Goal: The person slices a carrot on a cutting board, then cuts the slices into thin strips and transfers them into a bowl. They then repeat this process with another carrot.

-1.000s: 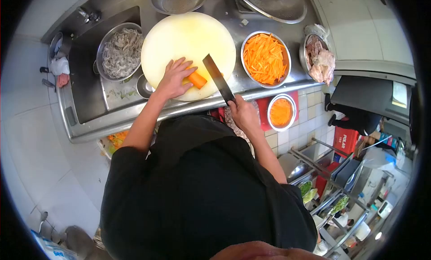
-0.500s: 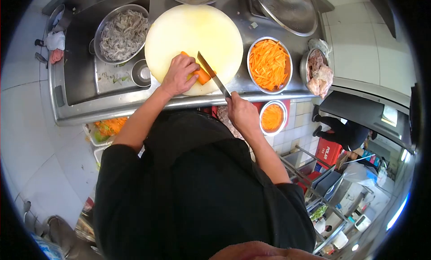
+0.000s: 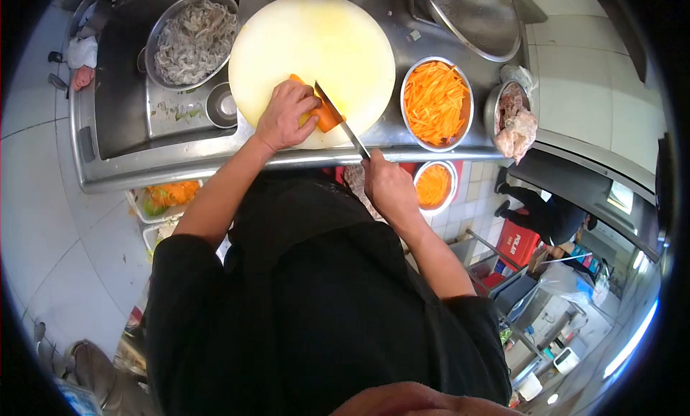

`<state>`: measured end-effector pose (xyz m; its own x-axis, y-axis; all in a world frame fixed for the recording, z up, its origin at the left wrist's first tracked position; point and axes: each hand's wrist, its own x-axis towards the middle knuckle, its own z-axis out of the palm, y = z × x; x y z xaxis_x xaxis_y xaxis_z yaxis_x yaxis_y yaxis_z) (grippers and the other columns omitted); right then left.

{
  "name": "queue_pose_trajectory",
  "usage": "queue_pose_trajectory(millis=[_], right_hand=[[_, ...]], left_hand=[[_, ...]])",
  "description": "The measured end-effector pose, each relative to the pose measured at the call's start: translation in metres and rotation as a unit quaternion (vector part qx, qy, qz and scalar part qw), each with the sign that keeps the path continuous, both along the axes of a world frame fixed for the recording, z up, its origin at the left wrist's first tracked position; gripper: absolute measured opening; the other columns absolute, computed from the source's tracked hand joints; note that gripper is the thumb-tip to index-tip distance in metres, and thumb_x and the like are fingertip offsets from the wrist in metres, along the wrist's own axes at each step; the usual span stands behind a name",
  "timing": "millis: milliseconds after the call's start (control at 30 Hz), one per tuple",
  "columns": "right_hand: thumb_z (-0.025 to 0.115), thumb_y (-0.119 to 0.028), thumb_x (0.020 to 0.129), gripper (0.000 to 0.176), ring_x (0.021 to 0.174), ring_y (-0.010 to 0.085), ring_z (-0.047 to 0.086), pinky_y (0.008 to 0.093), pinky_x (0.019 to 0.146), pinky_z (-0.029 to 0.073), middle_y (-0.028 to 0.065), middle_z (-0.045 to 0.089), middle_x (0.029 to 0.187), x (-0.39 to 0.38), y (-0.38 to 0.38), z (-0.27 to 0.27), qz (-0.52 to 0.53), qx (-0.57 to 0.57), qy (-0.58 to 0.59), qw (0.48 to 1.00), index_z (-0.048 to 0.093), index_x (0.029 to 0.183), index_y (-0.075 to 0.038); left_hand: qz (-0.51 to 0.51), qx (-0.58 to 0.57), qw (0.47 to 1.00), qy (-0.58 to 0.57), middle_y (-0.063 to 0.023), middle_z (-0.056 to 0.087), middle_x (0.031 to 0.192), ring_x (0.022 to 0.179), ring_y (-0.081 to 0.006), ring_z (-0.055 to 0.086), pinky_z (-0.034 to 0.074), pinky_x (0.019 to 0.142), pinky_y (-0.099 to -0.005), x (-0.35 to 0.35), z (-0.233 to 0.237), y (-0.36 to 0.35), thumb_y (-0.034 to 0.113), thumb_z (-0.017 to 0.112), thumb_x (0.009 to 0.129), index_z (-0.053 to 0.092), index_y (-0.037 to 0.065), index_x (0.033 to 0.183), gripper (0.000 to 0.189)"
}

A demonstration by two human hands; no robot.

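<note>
On the round white cutting board [image 3: 309,42] lies a carrot [image 3: 325,119], partly covered by my left hand [image 3: 289,114]. The fingers of that hand are curled over it and press it to the board. My right hand [image 3: 390,180] is wrapped around the handle of a knife [image 3: 341,118]. Its blade points up and left across the board, against the right side of the carrot, close to my left fingertips. To the right of the board stands a metal bowl [image 3: 471,108] heaped with carrot strips [image 3: 434,103].
A colander [image 3: 153,57] of greyish strips [image 3: 196,46] stands in the sink at left, beside a small metal bowl [image 3: 221,105]. Raw meat [image 3: 516,132] fills a bowl at right. Below the counter edge is another bowl of carrot strips [image 3: 433,186]. A person [image 3: 546,211] is farther off.
The view has shifted slightly. The knife blade has moved a little left over the carrot, nearer my left fingers. Both hands keep their hold.
</note>
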<state>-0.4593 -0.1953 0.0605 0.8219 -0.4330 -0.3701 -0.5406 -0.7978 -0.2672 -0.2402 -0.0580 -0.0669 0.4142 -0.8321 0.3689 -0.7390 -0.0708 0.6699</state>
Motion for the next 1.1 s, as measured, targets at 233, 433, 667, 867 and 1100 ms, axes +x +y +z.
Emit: queue_pose_trajectory(millis=[233,433,667,867,1100], right_hand=[[0.075,-0.013,0.088,0.027,0.082,0.0437,0.074,0.0533,0.072,0.057,0.0249,0.073,0.083,0.028,0.001,-0.037,0.012,0.031,-0.007,0.999,0.056,0.101,0.0],[0.059,-0.02,0.103,0.019,0.074,0.0491,0.07,0.0594,0.068,0.054,0.0281,0.069,0.076,0.016,0.006,0.009,-0.028,0.025,-0.02,0.999,0.057,0.1,-0.002],[0.057,-0.015,0.099,0.015,0.076,0.0467,0.073,0.0565,0.07,0.058,0.0273,0.071,0.076,0.005,0.017,0.012,-0.04,0.012,0.032,0.999,0.058,0.099,0.0],[0.057,-0.014,0.1,0.015,0.078,0.046,0.073,0.0566,0.072,0.057,0.0269,0.072,0.08,0.043,0.014,-0.049,-0.031,0.028,-0.034,0.999,0.057,0.097,0.0],[0.054,-0.015,0.102,0.017,0.077,0.0466,0.073,0.0565,0.073,0.057,0.0286,0.071,0.079,0.038,0.019,0.008,-0.043,0.011,0.002,0.999,0.058,0.098,0.001]], left_hand=[[0.01,-0.006,1.0,0.001,-0.0112,0.06,0.111,0.11,-0.0345,0.056,0.042,0.102,-0.0478,0.0,-0.003,-0.001,0.019,0.072,0.083,0.069,0.009,0.104,0.024],[0.01,0.019,1.0,-0.017,-0.0101,0.059,0.111,0.111,-0.0334,0.055,0.041,0.104,-0.0485,-0.001,0.001,0.0,0.021,0.072,0.085,0.069,0.009,0.107,0.025],[0.013,0.009,1.0,-0.019,-0.0102,0.059,0.113,0.112,-0.0335,0.054,0.041,0.105,-0.0491,-0.002,-0.002,-0.001,0.022,0.07,0.086,0.068,0.009,0.108,0.025],[0.012,0.011,1.0,-0.016,-0.0104,0.059,0.114,0.113,-0.0335,0.055,0.041,0.104,-0.0487,-0.002,-0.003,0.0,0.022,0.071,0.086,0.068,0.009,0.108,0.025],[0.01,0.02,1.0,-0.006,-0.0098,0.06,0.112,0.112,-0.0327,0.055,0.04,0.105,-0.0477,-0.003,-0.001,0.0,0.022,0.07,0.086,0.069,0.009,0.107,0.024]])
